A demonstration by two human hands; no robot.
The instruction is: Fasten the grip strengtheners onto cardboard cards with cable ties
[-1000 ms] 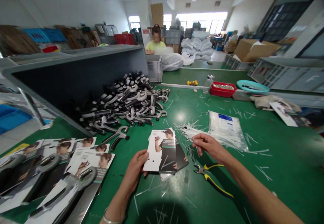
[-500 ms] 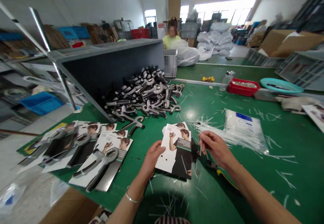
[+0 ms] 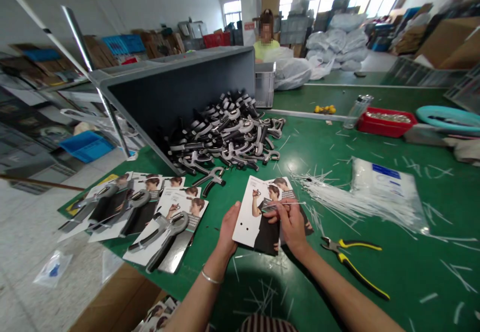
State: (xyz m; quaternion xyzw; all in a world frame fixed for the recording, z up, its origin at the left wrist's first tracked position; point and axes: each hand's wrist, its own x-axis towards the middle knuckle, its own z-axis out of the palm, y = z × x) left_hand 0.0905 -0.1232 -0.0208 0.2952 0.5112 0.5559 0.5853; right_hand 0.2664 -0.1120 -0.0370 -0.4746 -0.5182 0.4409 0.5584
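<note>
My left hand (image 3: pixel 228 226) is closed on the left edge of a printed card (image 3: pixel 247 217), held upright and tilted back above the green table. Two small holes show in the card's white lower left. A second card is partly hidden behind it. In front of the card's right side, my right hand (image 3: pixel 293 227) pinches a thin white cable tie (image 3: pixel 296 203), its fingers close to the card's face. Right of that hand lie yellow-and-black cutting pliers (image 3: pixel 343 252), jaws apart. Loose cable ties (image 3: pixel 333 197) spread from an open plastic bag (image 3: pixel 386 187).
Hand grippers (image 3: pixel 228 137) spill from a tipped grey crate (image 3: pixel 180 72). Several cards with hand grippers on them (image 3: pixel 165 237) lie at the left table edge. A red tray (image 3: pixel 386 124) and turquoise basin (image 3: pixel 446 117) stand back right. Across the table is another person (image 3: pixel 267 42).
My right hand has moved left with the cable tie, from beside the card to in front of it. The pliers now show fully. The view has shifted slightly.
</note>
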